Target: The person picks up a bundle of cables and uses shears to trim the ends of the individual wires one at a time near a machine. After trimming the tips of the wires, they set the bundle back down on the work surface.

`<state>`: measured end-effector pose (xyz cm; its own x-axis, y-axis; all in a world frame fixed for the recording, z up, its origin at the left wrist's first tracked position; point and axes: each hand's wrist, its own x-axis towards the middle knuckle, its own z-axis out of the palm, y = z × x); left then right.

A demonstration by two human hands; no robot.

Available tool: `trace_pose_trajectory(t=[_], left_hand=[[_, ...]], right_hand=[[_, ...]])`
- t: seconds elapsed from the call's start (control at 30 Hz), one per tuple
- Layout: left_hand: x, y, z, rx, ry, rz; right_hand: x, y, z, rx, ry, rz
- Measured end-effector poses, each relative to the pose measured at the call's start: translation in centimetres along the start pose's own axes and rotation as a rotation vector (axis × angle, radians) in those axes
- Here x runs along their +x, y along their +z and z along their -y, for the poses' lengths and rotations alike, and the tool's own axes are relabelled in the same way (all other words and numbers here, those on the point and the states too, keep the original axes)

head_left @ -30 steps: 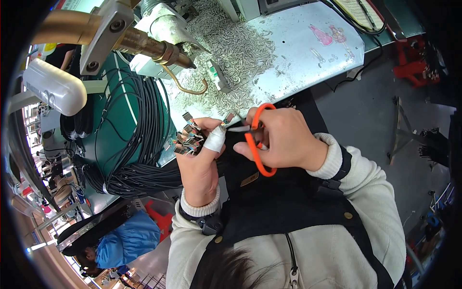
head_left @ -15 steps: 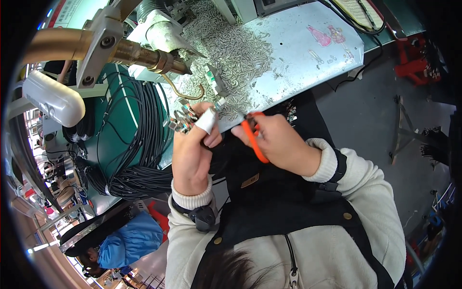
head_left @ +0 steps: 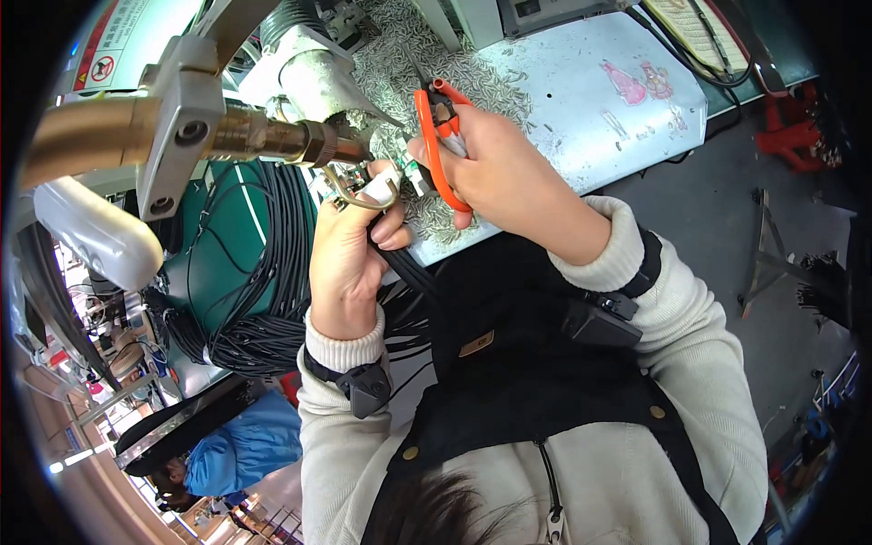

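My right hand point(head_left: 504, 168) grips orange-handled snips point(head_left: 434, 136), their tip pointing up toward the machine. My left hand point(head_left: 350, 259) holds a bundle of black cables point(head_left: 400, 263) ending in small metal connectors point(head_left: 368, 177), with a white-taped finger near them. Both hands are raised close together just under a brass nozzle point(head_left: 272, 141) of a large machine. A bent wire hook point(head_left: 359, 202) hangs from the nozzle over my left fingers.
A pale worktable point(head_left: 599, 100) carries a heap of small metal offcuts point(head_left: 409, 54). Coils of black cable point(head_left: 263, 300) lie on a green surface at left. A person in blue point(head_left: 241, 450) sits at lower left. Grey floor and a red stand point(head_left: 790, 136) lie to the right.
Both hands have risen from near my chest toward the brass nozzle, carrying the snips and the cable ends with them. The view has tilted closer to the machine.
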<state>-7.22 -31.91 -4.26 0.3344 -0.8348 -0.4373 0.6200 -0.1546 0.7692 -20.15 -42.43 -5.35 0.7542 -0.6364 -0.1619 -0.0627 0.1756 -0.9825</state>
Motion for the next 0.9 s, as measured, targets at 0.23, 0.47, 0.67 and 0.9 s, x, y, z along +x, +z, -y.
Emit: trace_pose_trajectory(t=[0.23, 0.47, 0.67, 0.9], left_hand=[[0.3, -0.2, -0.3, 0.016, 0.017, 0.014], [0.3, -0.3, -0.3, 0.039, 0.073, 0.036], [0.4, -0.6, -0.1, 0.054, 0.074, 0.014], [-1.3, 0.2, 0.2, 0.088, 0.075, 0.028]], right_hand=[[0.2, 0.3, 0.1, 0.014, 0.029, 0.000], [0.1, 0.2, 0.1, 0.027, 0.028, 0.022], [0.0, 0.3, 0.1, -0.022, 0.019, 0.000], [-1.4, 0.1, -0.4, -0.030, -0.086, 0.004]])
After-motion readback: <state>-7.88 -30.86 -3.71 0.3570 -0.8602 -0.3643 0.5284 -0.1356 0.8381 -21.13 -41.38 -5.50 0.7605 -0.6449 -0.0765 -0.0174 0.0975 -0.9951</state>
